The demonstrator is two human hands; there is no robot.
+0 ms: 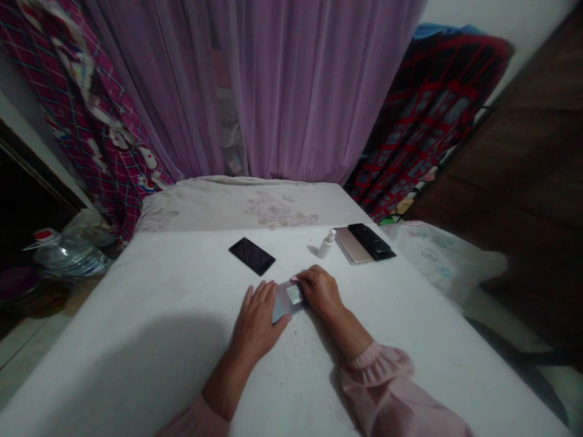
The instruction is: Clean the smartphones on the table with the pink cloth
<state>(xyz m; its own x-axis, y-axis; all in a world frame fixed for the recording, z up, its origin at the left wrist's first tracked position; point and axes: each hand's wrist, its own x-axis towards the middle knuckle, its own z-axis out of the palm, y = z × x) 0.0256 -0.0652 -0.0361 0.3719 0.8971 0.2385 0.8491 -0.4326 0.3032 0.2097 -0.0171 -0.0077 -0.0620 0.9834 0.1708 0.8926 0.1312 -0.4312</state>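
Left hand (257,321) splayed open, thumb against translucent grey plastic packet (283,305); right hand (321,290) closed over packet's far end, long axis slanting toward it.

Glossy plastic on that packet (283,309), slick black glass on the phone (252,256), and sheer, smooth cloth in the curtain (291,91)!

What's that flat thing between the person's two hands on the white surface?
A flat, translucent grey-blue sheet with a small green-and-white label, touched by the left hand and the right hand, shows in the head view.
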